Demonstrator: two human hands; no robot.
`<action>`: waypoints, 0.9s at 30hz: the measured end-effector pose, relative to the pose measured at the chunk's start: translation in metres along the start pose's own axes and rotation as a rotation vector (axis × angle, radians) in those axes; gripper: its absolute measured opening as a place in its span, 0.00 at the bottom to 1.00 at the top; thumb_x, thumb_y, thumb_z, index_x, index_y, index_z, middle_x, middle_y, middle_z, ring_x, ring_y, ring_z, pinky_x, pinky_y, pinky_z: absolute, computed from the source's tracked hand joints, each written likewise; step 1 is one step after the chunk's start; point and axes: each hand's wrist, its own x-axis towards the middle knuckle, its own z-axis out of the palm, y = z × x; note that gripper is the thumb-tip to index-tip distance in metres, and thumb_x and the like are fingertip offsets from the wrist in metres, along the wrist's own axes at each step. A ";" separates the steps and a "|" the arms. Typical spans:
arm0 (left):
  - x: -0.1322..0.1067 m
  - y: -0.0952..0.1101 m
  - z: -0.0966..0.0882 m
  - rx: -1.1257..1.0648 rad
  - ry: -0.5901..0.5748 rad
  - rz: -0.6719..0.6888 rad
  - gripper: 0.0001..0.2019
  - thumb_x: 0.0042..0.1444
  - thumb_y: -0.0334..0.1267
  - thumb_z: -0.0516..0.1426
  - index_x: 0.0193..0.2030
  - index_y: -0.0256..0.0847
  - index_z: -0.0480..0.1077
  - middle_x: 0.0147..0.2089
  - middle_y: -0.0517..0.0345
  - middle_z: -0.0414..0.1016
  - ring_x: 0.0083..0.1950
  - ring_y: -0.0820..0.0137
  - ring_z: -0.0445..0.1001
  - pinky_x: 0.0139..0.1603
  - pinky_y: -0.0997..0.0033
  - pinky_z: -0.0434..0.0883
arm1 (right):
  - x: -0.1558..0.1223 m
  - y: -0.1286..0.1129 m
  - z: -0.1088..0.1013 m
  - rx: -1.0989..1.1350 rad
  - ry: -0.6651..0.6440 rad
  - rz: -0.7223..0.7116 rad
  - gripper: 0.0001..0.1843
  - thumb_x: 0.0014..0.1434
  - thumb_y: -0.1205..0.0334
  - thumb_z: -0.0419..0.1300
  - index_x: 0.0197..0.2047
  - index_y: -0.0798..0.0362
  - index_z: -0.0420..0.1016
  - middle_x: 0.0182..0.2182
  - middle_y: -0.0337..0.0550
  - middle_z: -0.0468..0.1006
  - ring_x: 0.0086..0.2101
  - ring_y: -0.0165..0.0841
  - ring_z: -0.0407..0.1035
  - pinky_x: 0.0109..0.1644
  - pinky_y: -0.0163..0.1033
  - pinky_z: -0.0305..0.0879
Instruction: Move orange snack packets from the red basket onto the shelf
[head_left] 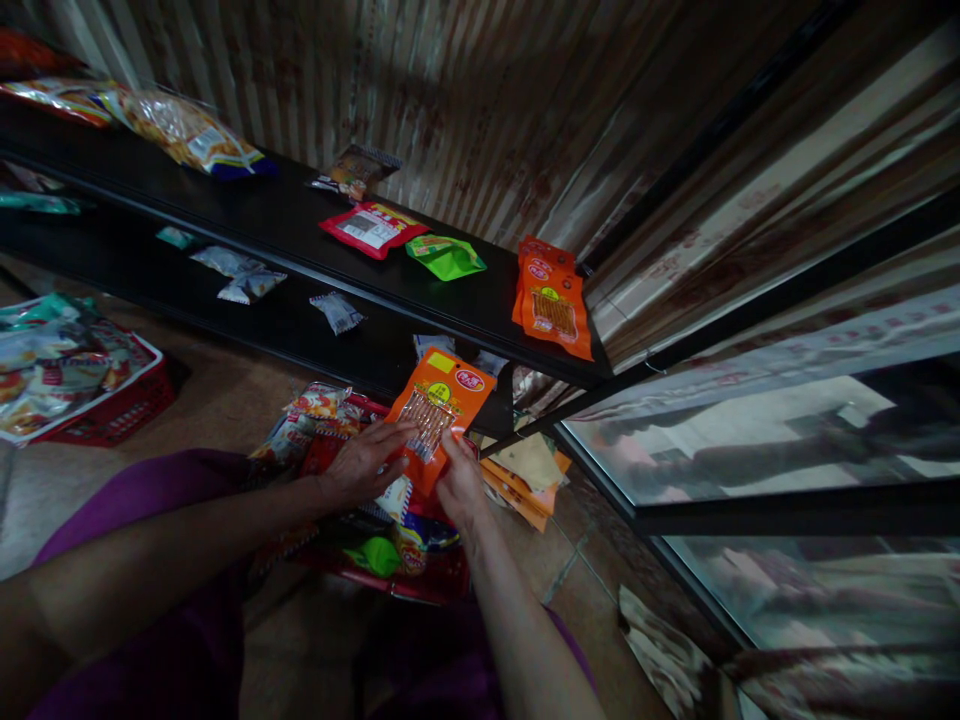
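An orange snack packet [455, 392] with a clear window showing thin brown sticks is held up in front of me, tilted. My right hand [460, 484] grips its lower right edge, thumb on the front. My left hand [361, 464] is closed at its lower left side, fingers lying over the front. Below both hands stands a red basket [431, 590] filled with snack bags, including a green packet [377, 556]. Several similar orange packets [553, 312] lie overlapped at the right end of the upper black shelf [480, 305].
A red packet [373, 230] and a bright green packet [448, 257] lie on the upper shelf. Small wrapped snacks [251, 284] are scattered on the lower shelf [285, 330]. Another red basket [112, 410] stands on the floor at left. Dark-framed glass panels [750, 440] stand at right.
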 end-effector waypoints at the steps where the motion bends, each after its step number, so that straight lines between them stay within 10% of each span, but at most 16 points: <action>1: 0.001 0.000 -0.002 0.001 -0.001 -0.009 0.20 0.60 0.34 0.52 0.60 0.41 0.68 0.62 0.47 0.69 0.64 0.60 0.65 0.67 0.52 0.57 | 0.001 0.000 -0.001 0.011 0.014 0.000 0.14 0.48 0.53 0.69 0.36 0.50 0.77 0.39 0.43 0.83 0.42 0.40 0.77 0.49 0.48 0.74; 27: -0.003 -0.008 0.000 0.171 0.070 0.114 0.23 0.62 0.33 0.50 0.64 0.37 0.61 0.66 0.44 0.63 0.69 0.61 0.57 0.68 0.53 0.60 | 0.003 -0.004 -0.001 0.185 -0.070 0.056 0.11 0.50 0.60 0.69 0.37 0.53 0.78 0.37 0.44 0.84 0.39 0.38 0.78 0.51 0.47 0.72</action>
